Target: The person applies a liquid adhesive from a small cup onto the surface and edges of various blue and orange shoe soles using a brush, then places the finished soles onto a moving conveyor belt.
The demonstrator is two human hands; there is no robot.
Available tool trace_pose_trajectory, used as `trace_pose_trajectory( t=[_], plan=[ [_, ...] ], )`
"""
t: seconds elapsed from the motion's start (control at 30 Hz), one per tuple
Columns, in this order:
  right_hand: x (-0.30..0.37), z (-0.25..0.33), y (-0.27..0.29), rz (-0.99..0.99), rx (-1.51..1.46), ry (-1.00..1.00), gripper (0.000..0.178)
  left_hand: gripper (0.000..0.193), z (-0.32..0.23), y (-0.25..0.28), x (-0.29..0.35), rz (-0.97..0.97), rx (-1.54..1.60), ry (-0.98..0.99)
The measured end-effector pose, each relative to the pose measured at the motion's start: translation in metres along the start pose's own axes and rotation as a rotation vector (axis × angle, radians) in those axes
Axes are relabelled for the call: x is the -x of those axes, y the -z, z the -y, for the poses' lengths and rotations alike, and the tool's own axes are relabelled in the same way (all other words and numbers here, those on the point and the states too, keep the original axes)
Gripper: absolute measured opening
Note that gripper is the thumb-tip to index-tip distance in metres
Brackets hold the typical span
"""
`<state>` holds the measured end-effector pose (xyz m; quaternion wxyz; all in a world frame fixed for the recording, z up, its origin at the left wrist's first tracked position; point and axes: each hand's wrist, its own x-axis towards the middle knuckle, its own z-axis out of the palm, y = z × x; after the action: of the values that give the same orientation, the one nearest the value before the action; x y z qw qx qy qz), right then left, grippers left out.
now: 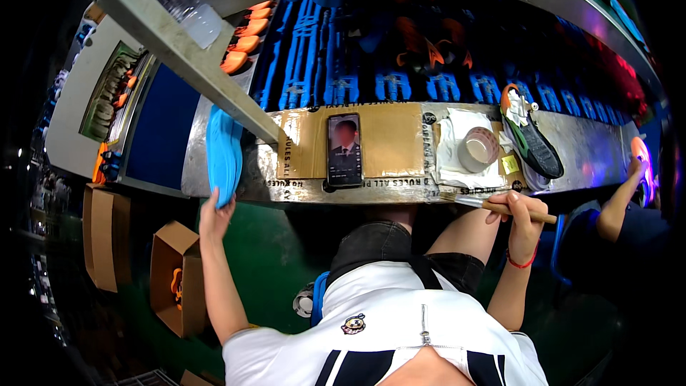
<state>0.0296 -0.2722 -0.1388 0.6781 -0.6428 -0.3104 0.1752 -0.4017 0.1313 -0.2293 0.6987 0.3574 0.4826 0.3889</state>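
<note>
My left hand (216, 216) is closed round the near end of a long blue piece shaped like a shoe sole or insole (223, 157), at the bench's left end; it may be a stack of several. In my right hand (523, 219) is a paintbrush (506, 209), gripped by its wooden handle, its bristles pointing left over the bench's front edge. Beyond the brush, a round cup (479, 149) stands on a crumpled white cloth (450, 159). To the cup's right lies a black shoe (532, 136) with green and orange parts.
A phone (344, 150) lies on taped cardboard (393, 139) in the middle of the bench. Behind run blue racks (391, 87) and orange shoe parts (243, 44). A metal post (193, 50) slants across the left. Cardboard boxes (175, 243) stand lower left; another person's arm (620, 200) is at right.
</note>
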Motion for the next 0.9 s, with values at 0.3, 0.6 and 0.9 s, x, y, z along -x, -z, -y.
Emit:
trace_pose_trajectory(
  t=[0.3, 0.6, 0.9],
  plan=[
    [-0.006, -0.021, 0.009, -0.032, 0.013, -0.066, 0.031, 0.058, 0.089, -0.040, 0.148, 0.267, -0.133, -0.081],
    [-0.001, -0.028, 0.034, -0.121, 0.028, -0.074, 0.033, 0.048, 0.136, -0.266, 0.126, 0.502, 0.008, 0.108],
    [-0.003, -0.043, 0.052, -0.172, 0.057, -0.128, 0.034, 0.040, 0.167, -0.311, 0.105, 0.404, -0.068, 0.185]
  ],
)
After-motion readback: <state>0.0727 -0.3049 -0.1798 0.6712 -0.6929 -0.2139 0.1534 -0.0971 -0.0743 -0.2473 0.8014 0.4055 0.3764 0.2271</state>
